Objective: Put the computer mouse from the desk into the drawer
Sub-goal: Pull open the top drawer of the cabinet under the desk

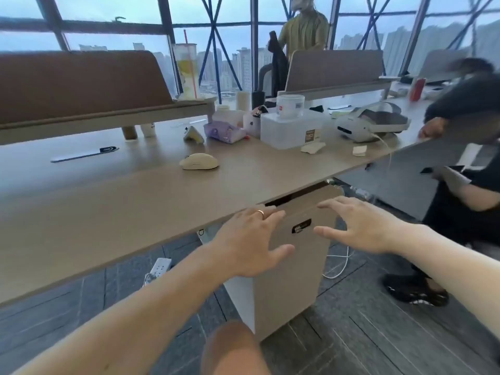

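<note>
A cream computer mouse lies on the wooden desk, near its middle, well beyond both hands. Under the desk's front edge stands a beige drawer cabinet with a dark lock on its top drawer front; a thin dark gap shows along the drawer's top. My left hand, wearing a ring, hovers with fingers spread at the drawer front's upper left. At the upper right of the drawer front is my right hand, also spread and holding nothing.
Behind the mouse stand a clear plastic box, a purple tissue pack, a white headset and a tall drink cup. A seated person is close on the right. A power strip and white cable lie on the floor.
</note>
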The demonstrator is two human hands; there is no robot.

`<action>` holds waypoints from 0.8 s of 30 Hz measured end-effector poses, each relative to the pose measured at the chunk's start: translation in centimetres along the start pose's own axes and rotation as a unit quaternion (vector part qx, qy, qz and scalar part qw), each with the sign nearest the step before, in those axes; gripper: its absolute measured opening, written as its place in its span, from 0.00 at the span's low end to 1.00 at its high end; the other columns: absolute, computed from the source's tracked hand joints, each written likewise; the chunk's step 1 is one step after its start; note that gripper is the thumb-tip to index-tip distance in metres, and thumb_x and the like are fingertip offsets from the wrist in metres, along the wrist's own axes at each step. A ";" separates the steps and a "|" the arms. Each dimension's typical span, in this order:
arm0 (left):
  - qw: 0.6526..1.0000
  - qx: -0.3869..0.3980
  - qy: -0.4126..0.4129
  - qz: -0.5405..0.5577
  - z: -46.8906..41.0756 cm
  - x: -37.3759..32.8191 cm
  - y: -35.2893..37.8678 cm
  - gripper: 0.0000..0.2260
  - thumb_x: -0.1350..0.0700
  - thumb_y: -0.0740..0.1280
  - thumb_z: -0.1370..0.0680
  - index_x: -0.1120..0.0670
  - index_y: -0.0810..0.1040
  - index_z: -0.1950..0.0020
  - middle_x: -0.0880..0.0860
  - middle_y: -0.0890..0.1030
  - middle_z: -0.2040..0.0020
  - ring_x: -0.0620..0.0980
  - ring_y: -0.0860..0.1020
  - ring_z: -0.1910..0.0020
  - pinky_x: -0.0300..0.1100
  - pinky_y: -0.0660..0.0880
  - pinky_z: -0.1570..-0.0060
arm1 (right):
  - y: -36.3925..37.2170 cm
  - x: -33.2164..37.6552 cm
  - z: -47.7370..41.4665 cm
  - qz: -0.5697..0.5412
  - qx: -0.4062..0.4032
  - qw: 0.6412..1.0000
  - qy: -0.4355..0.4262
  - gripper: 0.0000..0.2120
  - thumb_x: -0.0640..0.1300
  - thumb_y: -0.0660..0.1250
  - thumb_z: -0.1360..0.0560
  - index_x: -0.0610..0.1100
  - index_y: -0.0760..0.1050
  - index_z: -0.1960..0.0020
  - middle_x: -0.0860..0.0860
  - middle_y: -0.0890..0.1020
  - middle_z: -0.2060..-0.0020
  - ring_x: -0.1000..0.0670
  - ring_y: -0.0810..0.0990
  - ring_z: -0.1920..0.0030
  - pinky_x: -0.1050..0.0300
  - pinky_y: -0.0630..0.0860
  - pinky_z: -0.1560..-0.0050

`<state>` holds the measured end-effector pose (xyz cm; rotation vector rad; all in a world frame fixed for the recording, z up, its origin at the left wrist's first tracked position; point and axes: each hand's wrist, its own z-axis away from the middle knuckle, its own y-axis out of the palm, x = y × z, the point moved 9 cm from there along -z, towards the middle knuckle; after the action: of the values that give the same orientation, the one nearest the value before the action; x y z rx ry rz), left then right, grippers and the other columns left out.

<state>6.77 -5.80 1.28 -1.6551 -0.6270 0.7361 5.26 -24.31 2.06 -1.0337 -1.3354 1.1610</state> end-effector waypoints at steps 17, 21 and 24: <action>0.989 -0.019 -0.104 0.105 -2.6 5.2 11.2 0.40 0.34 0.56 0.22 0.51 0.44 0.18 0.47 0.44 0.17 0.44 0.40 0.19 0.42 0.44 0.22 | 12.0 -4.4 -8.3 -0.123 0.019 0.985 0.123 0.21 0.58 0.62 0.23 0.47 0.76 0.37 0.48 0.83 0.45 0.43 0.81 0.46 0.48 0.78 0.45; 0.986 -0.093 -0.080 0.111 -2.6 5.9 10.9 0.36 0.35 0.54 0.23 0.50 0.57 0.19 0.46 0.58 0.19 0.43 0.52 0.20 0.40 0.55 0.25 | 15.1 -4.9 -10.8 -0.202 0.004 0.967 0.155 0.17 0.51 0.63 0.21 0.39 0.79 0.41 0.41 0.84 0.45 0.39 0.81 0.43 0.50 0.77 0.43; 0.983 -0.127 -0.072 0.114 -2.8 6.4 10.4 0.28 0.42 0.57 0.20 0.50 0.63 0.21 0.45 0.65 0.22 0.42 0.59 0.23 0.42 0.63 0.26 | 17.1 -6.2 -11.8 -0.321 0.015 0.920 0.222 0.10 0.44 0.64 0.21 0.40 0.81 0.51 0.38 0.84 0.48 0.37 0.83 0.46 0.47 0.80 0.44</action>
<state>13.25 -4.92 -9.36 -1.9427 -0.6606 0.9815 17.17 -26.60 -15.96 -0.6896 -1.1484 0.4163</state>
